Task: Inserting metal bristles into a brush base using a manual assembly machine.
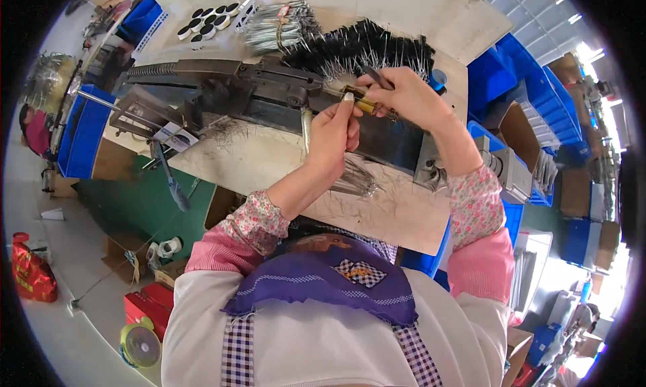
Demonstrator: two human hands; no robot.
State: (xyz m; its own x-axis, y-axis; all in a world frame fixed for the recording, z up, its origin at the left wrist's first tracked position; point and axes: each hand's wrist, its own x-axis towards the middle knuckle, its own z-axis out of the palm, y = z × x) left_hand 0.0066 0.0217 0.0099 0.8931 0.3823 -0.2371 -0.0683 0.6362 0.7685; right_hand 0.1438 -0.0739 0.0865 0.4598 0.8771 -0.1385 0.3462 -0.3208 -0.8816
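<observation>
Both hands meet over the right half of a long dark metal bench machine [269,88]. My left hand [328,135] is closed in a pinch, thumb up, at the near side of a yellow brass-coloured part [365,103]. What its fingertips hold is too small to make out. My right hand [417,98] is closed round a slim dark tool [377,78] whose end sticks up past the fingers; its kind is unclear. The right fingers also lie against the yellow part. Just beyond the hands lies a heap of black-bristled wire brushes [377,47].
A bundle of thin metal wires [279,27] and several white-and-black round pieces [208,20] lie at the back. Loose wires [356,178] are strewn on the near tabletop [397,215]. Blue bins [491,74] stand at the right. A metal block [508,175] sits at the right edge.
</observation>
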